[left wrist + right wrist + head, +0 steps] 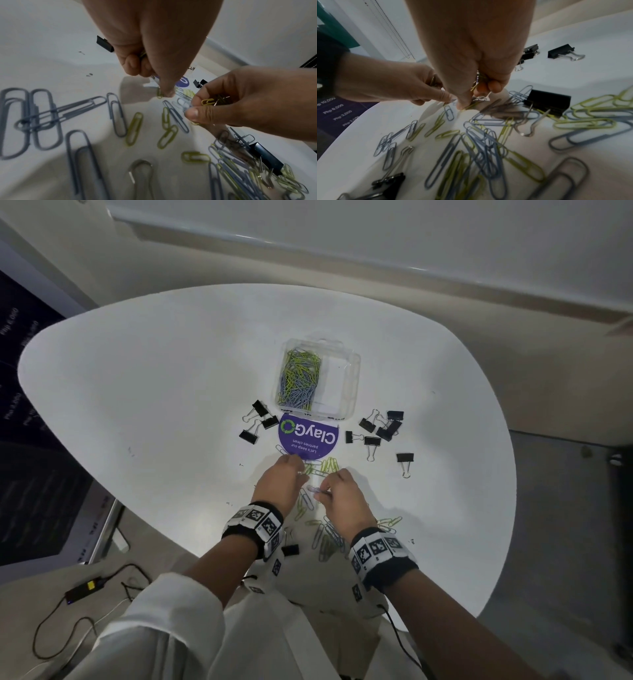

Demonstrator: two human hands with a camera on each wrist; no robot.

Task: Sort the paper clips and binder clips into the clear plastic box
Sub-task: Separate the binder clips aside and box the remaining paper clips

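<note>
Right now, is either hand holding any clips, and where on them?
Both. The right hand pinches a bunch of paper clips between thumb and fingers. The left hand has clips tucked in its curled fingers; where on them is hidden.

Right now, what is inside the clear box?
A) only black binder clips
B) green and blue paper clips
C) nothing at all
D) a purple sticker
B: in the head view the box holds a pile of green and blue paper clips on one side, while the black binder clips all lie outside it on the table.
</note>
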